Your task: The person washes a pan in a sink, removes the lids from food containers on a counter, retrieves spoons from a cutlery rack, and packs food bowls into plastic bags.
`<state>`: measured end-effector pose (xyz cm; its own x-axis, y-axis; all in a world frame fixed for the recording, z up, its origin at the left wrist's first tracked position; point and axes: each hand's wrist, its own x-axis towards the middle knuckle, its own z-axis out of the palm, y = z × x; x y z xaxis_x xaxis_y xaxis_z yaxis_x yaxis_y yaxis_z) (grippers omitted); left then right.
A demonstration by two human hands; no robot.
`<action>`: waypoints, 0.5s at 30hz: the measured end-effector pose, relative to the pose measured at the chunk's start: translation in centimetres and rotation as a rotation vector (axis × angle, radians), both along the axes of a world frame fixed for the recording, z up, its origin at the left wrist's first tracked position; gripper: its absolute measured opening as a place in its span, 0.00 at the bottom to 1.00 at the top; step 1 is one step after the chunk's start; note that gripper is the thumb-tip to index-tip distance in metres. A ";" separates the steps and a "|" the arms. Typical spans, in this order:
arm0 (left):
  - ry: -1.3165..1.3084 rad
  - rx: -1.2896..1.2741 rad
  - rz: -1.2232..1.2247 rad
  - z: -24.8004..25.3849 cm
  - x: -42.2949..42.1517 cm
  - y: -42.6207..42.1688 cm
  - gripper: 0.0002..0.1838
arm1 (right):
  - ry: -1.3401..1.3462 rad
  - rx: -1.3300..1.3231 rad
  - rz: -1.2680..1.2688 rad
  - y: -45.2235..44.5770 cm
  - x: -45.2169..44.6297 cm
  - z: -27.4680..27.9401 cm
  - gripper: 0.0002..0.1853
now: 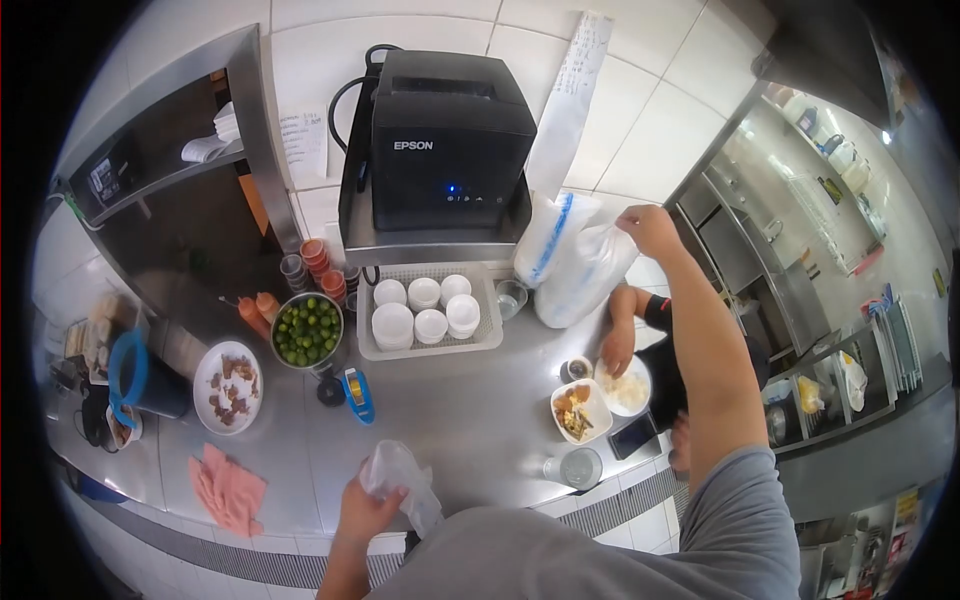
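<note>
Low in the head view, my left hand is closed on a thin translucent plastic bag above the front edge of the steel counter. My right hand reaches far up to the right, its fingers pinched on the top of a large white plastic bag. That bag stands against the tiled wall, beside another white roll with a blue stripe.
A black printer sits on a shelf above a basket of white cups. Green limes, a plate of meat and a pink cloth are left. Right, another person's hand is at a white plate.
</note>
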<state>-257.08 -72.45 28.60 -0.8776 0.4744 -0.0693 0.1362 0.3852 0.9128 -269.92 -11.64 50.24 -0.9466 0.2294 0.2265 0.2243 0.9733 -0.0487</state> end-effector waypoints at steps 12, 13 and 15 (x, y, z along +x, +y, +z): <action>-0.021 0.095 -0.091 0.0 -3.1 0.4 0.23 | 0.086 0.008 -0.064 -0.6 0.1 2.7 0.12; -0.072 0.097 -0.057 -0.6 -3.0 0.4 0.22 | 0.070 0.077 -0.031 -0.2 0.2 2.5 0.12; -0.128 0.101 -0.030 -1.0 -3.2 0.8 0.22 | 0.081 0.064 -0.059 -0.1 0.3 1.8 0.12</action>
